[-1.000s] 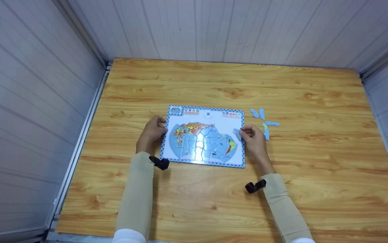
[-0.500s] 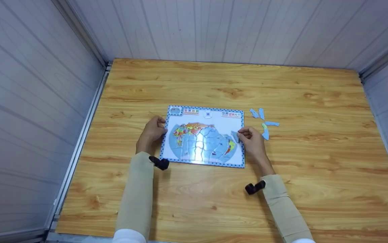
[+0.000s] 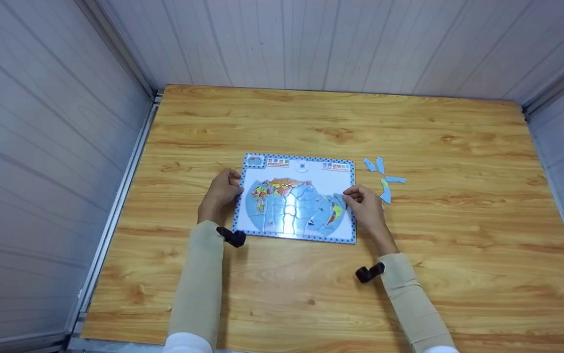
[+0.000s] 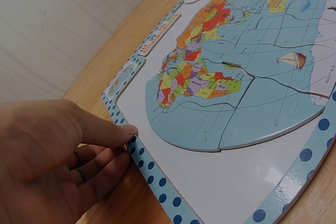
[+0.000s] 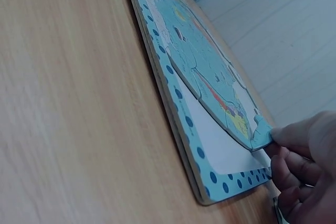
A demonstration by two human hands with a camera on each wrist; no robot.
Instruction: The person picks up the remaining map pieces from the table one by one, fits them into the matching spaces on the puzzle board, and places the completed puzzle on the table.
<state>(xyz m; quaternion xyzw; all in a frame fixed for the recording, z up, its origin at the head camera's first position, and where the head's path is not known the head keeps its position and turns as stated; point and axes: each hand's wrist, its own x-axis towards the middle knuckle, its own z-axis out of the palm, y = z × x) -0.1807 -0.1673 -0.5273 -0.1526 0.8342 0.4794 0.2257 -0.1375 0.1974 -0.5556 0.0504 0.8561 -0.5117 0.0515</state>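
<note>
A world-map jigsaw board (image 3: 346,229) with a blue dotted border lies flat on the table, its map largely filled with pieces. At its left edge is my left hand (image 3: 222,189); in the left wrist view the thumb (image 4: 123,133) lies on the border while curled fingers sit at the edge below. Between thumb and forefinger my right hand (image 3: 367,207) pinches a small blue puzzle piece (image 5: 261,131). That piece is at the map's upper right, right against the pieces showing red and yellow land. Fingertips cover part of it.
Several loose blue puzzle pieces (image 3: 380,165) lie on the wooden table (image 3: 458,245) right of the board, close beyond the right hand. Pale panel walls (image 3: 311,44) stand along the back and both sides.
My right hand has moved slightly left and down with the puzzle piece, from over the white margin to the map's edge. The left hand and board have stayed in place.
</note>
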